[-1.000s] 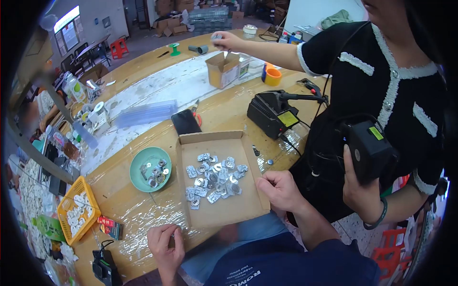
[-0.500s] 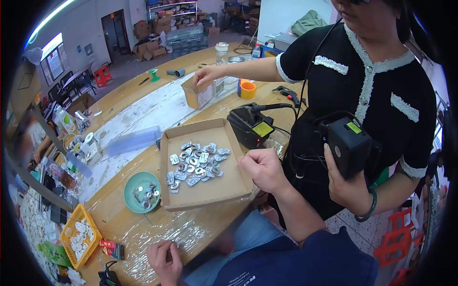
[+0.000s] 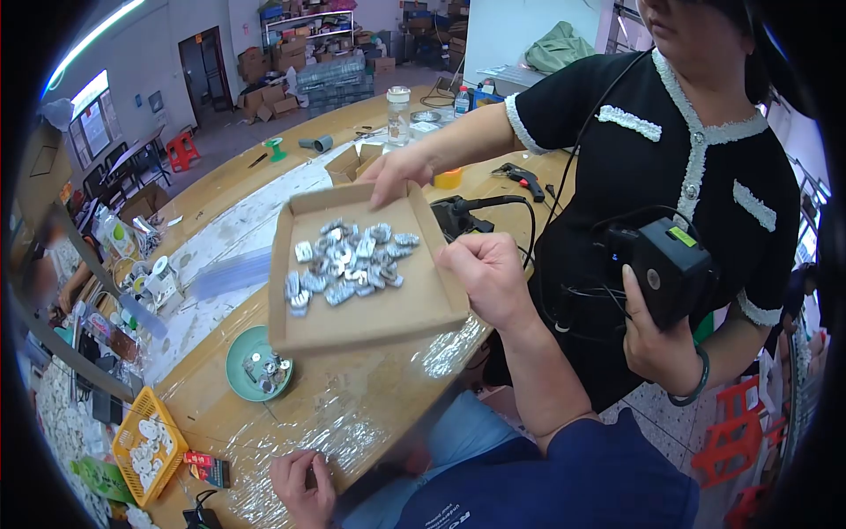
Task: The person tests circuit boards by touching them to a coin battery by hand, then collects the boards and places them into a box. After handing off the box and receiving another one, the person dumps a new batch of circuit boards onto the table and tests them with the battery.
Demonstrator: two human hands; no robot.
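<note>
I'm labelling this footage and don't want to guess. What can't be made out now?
All in the head view:
Metal pieces: surface detail, blurred and small.
Small box: lower part, behind the tray.
Right hand: how its fingertips meet the tray, hidden by the hand itself.
Black device: lower end, cut off by the bottom edge.

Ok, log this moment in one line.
right hand: grips cardboard tray | left hand: near table edge | co-worker's hand: at far rim | metal pieces: in tray
</note>
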